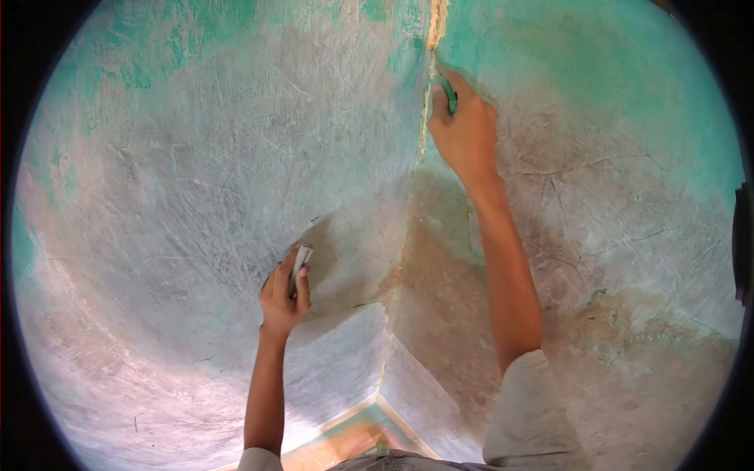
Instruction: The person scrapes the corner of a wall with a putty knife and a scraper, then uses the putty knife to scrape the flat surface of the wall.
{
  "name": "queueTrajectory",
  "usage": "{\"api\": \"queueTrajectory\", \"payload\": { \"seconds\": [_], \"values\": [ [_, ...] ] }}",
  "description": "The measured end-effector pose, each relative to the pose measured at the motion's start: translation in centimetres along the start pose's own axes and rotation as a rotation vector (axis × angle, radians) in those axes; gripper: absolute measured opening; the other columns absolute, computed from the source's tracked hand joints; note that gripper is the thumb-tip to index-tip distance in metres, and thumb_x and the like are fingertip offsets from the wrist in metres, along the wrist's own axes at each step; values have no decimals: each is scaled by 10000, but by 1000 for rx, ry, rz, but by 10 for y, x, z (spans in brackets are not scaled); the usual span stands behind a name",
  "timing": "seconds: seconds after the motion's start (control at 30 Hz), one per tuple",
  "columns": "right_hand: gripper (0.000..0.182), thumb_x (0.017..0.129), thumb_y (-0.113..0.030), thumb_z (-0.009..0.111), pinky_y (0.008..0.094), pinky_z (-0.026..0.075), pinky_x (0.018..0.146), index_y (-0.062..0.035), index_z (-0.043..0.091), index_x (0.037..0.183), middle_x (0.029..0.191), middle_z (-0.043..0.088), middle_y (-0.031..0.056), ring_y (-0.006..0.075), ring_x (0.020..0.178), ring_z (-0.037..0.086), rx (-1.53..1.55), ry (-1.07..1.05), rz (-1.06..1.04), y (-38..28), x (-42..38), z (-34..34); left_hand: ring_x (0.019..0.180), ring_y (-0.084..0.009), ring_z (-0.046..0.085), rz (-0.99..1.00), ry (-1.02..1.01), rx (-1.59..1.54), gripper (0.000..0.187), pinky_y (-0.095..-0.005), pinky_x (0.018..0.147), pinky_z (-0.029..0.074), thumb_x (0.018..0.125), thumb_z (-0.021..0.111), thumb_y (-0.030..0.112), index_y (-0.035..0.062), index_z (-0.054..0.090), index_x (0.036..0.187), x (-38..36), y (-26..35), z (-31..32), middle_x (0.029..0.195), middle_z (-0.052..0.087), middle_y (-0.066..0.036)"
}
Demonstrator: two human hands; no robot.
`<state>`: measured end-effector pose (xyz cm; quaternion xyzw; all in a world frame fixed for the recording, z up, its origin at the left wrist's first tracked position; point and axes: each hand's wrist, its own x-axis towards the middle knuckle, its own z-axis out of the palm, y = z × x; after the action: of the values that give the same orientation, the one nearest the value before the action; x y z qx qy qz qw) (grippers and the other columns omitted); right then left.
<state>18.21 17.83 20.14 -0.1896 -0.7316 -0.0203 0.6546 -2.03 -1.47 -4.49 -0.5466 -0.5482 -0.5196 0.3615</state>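
My right hand is raised high at the inside corner of two walls, fingers wrapped round a green-handled tool. The tool's tip is mostly hidden by the fingers and points up at the yellowish strip running down the corner seam. Lower down, beside the left wall, my left hand is closed round a short, light grey, stick-like piece. Its upper end sticks out above the thumb, and the hand casts a shadow on the wall.
The right wall shows green paint above and bare, cracked brownish plaster below. Pale bands meet at the bottom of the corner, above an orange and green floor patch. A dark object stands at the right edge.
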Motion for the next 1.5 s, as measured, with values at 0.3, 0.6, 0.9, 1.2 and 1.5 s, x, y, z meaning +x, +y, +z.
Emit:
{"api": "queueTrajectory", "payload": {
  "seconds": [0.3, 0.6, 0.9, 1.2, 1.5],
  "values": [
    [302, 972, -88, 605, 501, 548, 697, 58, 659, 1230, 811, 694, 295, 453, 738, 704, 26, -8, 9, -6, 6, -1, 728, -201, 714, 63, 30, -14, 279, -298, 642, 551, 1007, 608, 34, -31, 657, 1274, 3, -1, 2, 938, 745, -150],
    [312, 984, -89, 591, 493, 553, 699, 62, 638, 1253, 808, 704, 277, 433, 748, 717, -2, -3, 41, -12, 3, 7, 719, -199, 713, 14, -28, -27, 290, -298, 639, 552, 1005, 606, 34, -35, 654, 1282, 1, -1, -2, 918, 743, -148],
    [314, 992, -93, 577, 492, 553, 693, 71, 632, 1254, 813, 700, 289, 435, 747, 716, -62, -18, 37, -13, -2, 8, 678, -166, 688, 38, -9, -91, 285, -288, 611, 540, 1001, 606, 21, -34, 657, 1276, 2, -2, -2, 884, 736, -125],
    [335, 996, -113, 572, 498, 565, 781, 73, 627, 1269, 901, 716, 311, 461, 853, 723, -80, -34, 75, -16, 6, 9, 684, -202, 695, 77, 11, -107, 288, -304, 602, 544, 982, 622, 12, -38, 660, 1262, 4, -2, -3, 874, 724, -146],
    [327, 996, -134, 584, 492, 570, 822, 45, 642, 1264, 960, 727, 300, 458, 896, 727, -67, -50, 118, -15, 7, 5, 706, -201, 706, 16, -35, -157, 284, -299, 629, 556, 985, 613, 8, -38, 660, 1261, 0, -4, -4, 897, 736, -148]
  ]
}}
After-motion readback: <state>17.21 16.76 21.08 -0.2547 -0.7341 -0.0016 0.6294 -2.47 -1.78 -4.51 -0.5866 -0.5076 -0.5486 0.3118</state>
